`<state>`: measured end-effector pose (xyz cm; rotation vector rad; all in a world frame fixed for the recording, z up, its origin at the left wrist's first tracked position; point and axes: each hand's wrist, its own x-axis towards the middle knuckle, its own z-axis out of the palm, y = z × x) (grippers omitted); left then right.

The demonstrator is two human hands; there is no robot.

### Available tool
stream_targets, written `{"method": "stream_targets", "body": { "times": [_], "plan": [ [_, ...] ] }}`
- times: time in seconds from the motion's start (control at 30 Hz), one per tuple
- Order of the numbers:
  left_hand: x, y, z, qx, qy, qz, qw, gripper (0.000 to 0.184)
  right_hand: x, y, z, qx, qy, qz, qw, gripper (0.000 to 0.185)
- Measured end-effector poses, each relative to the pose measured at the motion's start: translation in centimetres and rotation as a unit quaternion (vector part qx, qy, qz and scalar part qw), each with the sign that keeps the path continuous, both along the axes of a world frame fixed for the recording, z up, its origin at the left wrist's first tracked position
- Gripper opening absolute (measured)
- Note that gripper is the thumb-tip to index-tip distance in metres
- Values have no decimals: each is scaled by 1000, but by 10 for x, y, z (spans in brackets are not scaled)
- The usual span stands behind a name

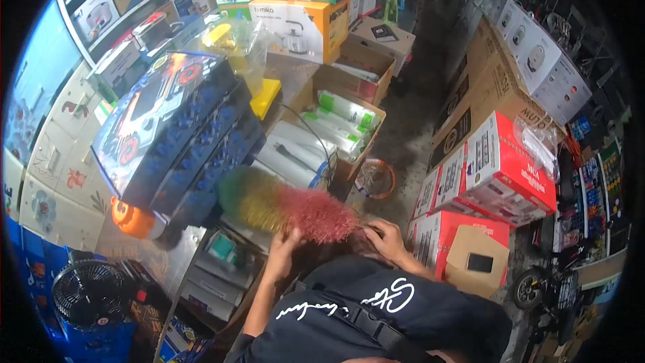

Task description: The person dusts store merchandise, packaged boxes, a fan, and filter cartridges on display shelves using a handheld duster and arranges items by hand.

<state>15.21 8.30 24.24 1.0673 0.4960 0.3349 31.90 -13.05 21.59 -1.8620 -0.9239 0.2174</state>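
Note:
A fluffy duster (312,214), with fibres running from green through yellow to pink, lies across the front of my body. My right hand (388,238) is closed around the thin handle end, just beside the pink fibres. From below, my left hand (285,245) grips the fluffy head near its middle, its fingertips partly sunk in the fibres. Just beyond the duster lie white rolled or tube-shaped packs (289,154). To the left of its green tip stands a stack of dark blue toy boxes (181,121).
An open carton (369,111) holds green-and-white packs. An orange-rimmed ring (376,179) lies on the floor. Red-and-white cartons (480,168) are stacked to the right, beside a narrow aisle. A black fan (91,294) stands at lower left, and shelves of boxed goods (144,10) line the back.

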Motion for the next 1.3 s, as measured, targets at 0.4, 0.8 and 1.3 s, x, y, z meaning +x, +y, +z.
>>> {"method": "stream_targets", "body": {
  "times": [0.4, 0.8, 1.3],
  "plan": [
    [116, 11, -15, 38, 22, 68, 997, 19, 249, 122, 56, 256, 79, -147, 952, 21],
    [190, 7, 2, -1, 68, 216, 974, 27, 328, 250, 71, 356, 254, 6, 899, 17],
    [219, 8, -2, 17, 158, 237, 958, 33, 316, 152, 3, 26, 84, 140, 986, 24]
  ]
}}
